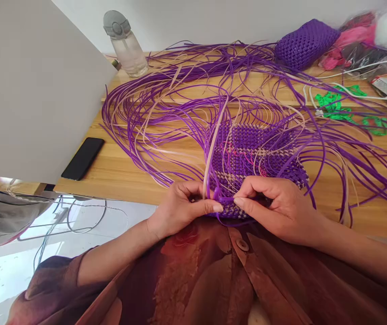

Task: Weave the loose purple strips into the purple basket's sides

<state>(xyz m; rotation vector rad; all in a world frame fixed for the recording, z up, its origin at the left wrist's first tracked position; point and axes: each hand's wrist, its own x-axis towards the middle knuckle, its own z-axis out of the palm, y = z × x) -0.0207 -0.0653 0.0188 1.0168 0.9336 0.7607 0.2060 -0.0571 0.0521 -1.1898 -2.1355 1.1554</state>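
Note:
A half-woven piece of purple and beige plastic strips point(247, 140) lies at the table's front edge, with long loose strips fanning out from it. At its near edge, my left hand point(186, 205) pinches purple strips between thumb and forefinger, beside a beige strip point(215, 135) that stands up from the weave. My right hand point(274, 205) grips the end of a short purple strip point(226, 199) between thumb and forefinger, drawn sideways between both hands. A small purple loop shows by my left fingertips. Part of the weave is hidden behind my right hand.
Loose purple strips point(193, 72) spread across the wooden table point(126, 174). A water bottle point(127, 49) stands at the back left, a black phone point(83, 158) at the left edge. At the back right are a purple woven piece point(305, 44), green lace-like pieces point(335, 104) and plastic bags.

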